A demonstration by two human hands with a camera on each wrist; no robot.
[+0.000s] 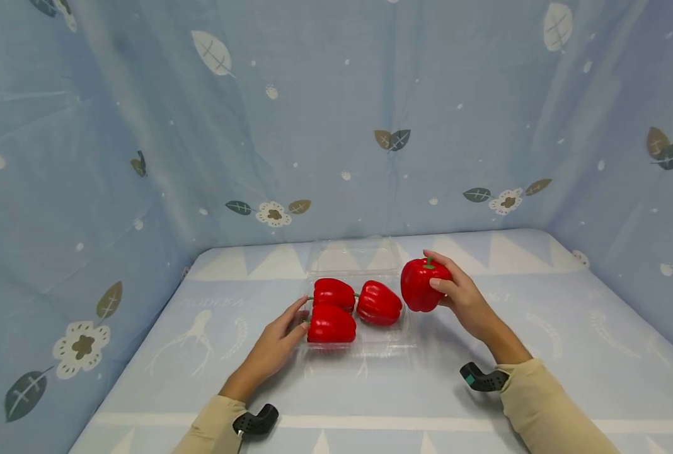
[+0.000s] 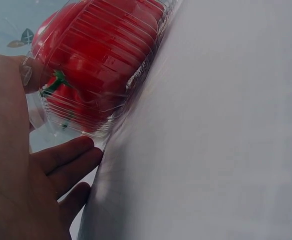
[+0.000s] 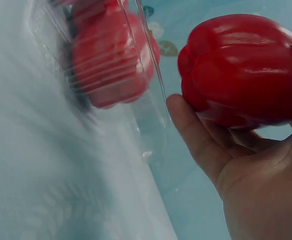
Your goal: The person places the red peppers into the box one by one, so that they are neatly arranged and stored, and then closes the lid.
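Using hands: right curled round pepper, left extended, touching container

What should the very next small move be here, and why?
Probably lower the held red bell pepper into the near right corner of the clear ribbed plastic container. The right hand holds the pepper up by the container's right side, the three red bell peppers inside leave that corner bare, and the left hand is at its left side.
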